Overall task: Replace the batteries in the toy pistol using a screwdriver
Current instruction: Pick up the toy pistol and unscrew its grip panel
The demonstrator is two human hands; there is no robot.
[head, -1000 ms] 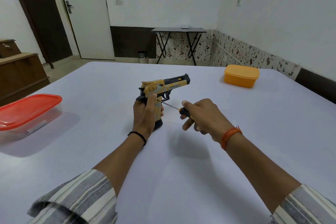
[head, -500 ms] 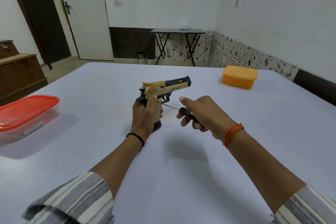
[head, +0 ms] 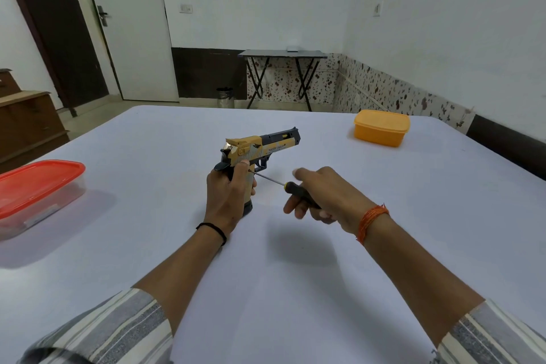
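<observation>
One yellow-and-black toy pistol (head: 260, 146), upright

single head-worn view, facing forward-down over table (head: 295, 289), close to hands.

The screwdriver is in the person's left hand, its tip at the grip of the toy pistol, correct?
Not quite: the head view shows the screwdriver in the right hand. The left hand holds the toy pistol; the tip is at its grip.

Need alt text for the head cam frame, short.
A left hand holds a yellow and black toy pistol upright on a white table while the right hand points a screwdriver at its grip. A red-lidded box sits left, an orange box far right.
</observation>
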